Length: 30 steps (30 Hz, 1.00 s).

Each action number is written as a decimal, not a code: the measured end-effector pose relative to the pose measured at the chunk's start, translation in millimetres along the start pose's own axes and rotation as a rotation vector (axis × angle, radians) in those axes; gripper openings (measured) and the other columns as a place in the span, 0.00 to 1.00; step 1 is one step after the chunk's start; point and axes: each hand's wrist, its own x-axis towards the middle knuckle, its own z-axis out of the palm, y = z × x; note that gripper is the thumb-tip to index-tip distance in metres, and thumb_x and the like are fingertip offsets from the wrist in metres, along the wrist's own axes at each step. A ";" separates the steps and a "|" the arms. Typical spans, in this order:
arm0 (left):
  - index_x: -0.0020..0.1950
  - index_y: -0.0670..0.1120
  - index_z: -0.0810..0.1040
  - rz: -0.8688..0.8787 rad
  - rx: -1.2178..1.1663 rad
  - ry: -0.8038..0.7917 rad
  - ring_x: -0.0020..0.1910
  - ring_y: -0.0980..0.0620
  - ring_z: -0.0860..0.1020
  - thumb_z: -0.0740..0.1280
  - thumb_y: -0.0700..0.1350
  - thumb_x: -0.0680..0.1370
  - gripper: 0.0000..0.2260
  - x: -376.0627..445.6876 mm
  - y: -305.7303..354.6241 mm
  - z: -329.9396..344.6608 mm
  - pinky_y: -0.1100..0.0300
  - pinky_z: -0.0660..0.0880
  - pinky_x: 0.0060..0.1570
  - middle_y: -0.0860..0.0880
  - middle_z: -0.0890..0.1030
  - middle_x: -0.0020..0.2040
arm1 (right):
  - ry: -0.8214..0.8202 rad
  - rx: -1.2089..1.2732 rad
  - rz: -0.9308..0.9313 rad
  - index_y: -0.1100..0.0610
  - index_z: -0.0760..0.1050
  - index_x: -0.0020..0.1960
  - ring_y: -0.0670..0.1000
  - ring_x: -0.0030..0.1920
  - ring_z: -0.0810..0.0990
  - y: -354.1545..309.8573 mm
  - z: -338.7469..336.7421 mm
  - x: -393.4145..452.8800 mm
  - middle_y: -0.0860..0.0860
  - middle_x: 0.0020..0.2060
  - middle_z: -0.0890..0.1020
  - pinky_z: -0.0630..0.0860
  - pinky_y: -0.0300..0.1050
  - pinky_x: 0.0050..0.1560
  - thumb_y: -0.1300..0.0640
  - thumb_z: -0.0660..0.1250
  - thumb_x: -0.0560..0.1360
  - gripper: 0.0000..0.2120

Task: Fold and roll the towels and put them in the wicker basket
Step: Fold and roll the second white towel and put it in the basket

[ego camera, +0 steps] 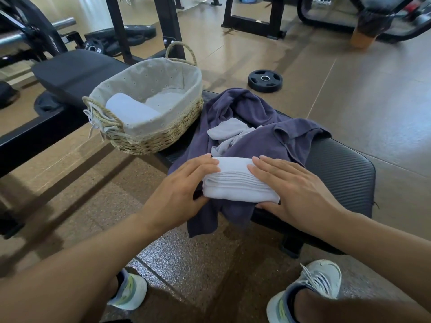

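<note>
Pressing flat, left hand and right hand (fingers straight) cover the rolled towel.

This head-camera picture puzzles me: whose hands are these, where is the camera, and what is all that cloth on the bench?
There is no machine here. A person wears a wide-angle camera on the head, so you look down along their own arms; the two shoes at the bottom are theirs.

The left hand and the right hand lie with fairly straight fingers on either end of a white rolled towel, pressing it rather than gripping it. That roll rests on a crumpled purple towel spread over a black padded gym bench. A smaller pale grey towel lies unfolded in the purple one.

To the left on the bench stands the wicker basket, lined with cloth, with one rolled towel already inside. A weight plate lies on the floor behind.
</note>
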 end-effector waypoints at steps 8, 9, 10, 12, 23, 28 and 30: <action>0.67 0.46 0.76 -0.124 -0.219 0.090 0.66 0.54 0.77 0.75 0.42 0.76 0.21 10.3 10.2 -16.9 0.49 0.75 0.63 0.53 0.80 0.65 | 0.159 0.179 0.095 0.50 0.77 0.70 0.49 0.62 0.81 1.5 -26.7 8.2 0.45 0.63 0.83 0.78 0.48 0.62 0.52 0.66 0.74 0.24; 0.69 0.46 0.74 -0.115 -0.226 0.081 0.68 0.55 0.76 0.75 0.43 0.76 0.23 11.0 14.9 -19.4 0.50 0.74 0.65 0.53 0.78 0.67 | 0.167 0.197 0.109 0.49 0.77 0.69 0.48 0.60 0.82 0.8 -32.9 9.6 0.44 0.61 0.84 0.78 0.46 0.59 0.52 0.66 0.74 0.23; 0.71 0.47 0.72 -0.117 -0.231 0.061 0.69 0.56 0.75 0.77 0.46 0.74 0.27 11.0 18.8 -21.5 0.53 0.73 0.66 0.54 0.76 0.68 | 0.159 0.208 0.117 0.47 0.77 0.69 0.46 0.59 0.82 0.1 -38.6 10.8 0.42 0.60 0.84 0.78 0.45 0.56 0.52 0.66 0.75 0.22; 0.72 0.50 0.69 -0.138 -0.231 0.014 0.70 0.60 0.72 0.81 0.54 0.68 0.36 10.3 25.5 -24.1 0.63 0.70 0.67 0.58 0.74 0.70 | 0.098 0.248 0.116 0.43 0.77 0.68 0.42 0.55 0.81 -2.1 -49.1 13.6 0.39 0.56 0.85 0.78 0.42 0.51 0.52 0.68 0.76 0.20; 0.60 0.53 0.80 -0.232 -0.437 0.162 0.54 0.60 0.83 0.83 0.52 0.64 0.26 9.6 27.9 -34.9 0.58 0.80 0.56 0.58 0.85 0.52 | -0.365 0.332 0.075 0.36 0.63 0.76 0.38 0.64 0.73 -21.2 -64.6 57.4 0.34 0.67 0.75 0.73 0.44 0.63 0.31 0.72 0.69 0.39; 0.59 0.53 0.80 -0.310 -0.492 0.239 0.53 0.59 0.84 0.82 0.49 0.66 0.24 15.6 18.5 -47.8 0.61 0.80 0.53 0.56 0.86 0.51 | -0.240 0.267 0.041 0.37 0.74 0.68 0.41 0.48 0.75 -33.0 -68.2 88.8 0.37 0.49 0.80 0.76 0.46 0.49 0.34 0.71 0.71 0.27; 0.60 0.53 0.80 -0.333 -0.511 0.264 0.53 0.56 0.84 0.81 0.47 0.68 0.23 19.3 10.4 -53.1 0.56 0.81 0.51 0.55 0.86 0.51 | -0.196 0.219 0.041 0.35 0.74 0.68 0.42 0.45 0.74 -36.5 -71.6 100.7 0.38 0.47 0.79 0.72 0.46 0.44 0.34 0.70 0.72 0.24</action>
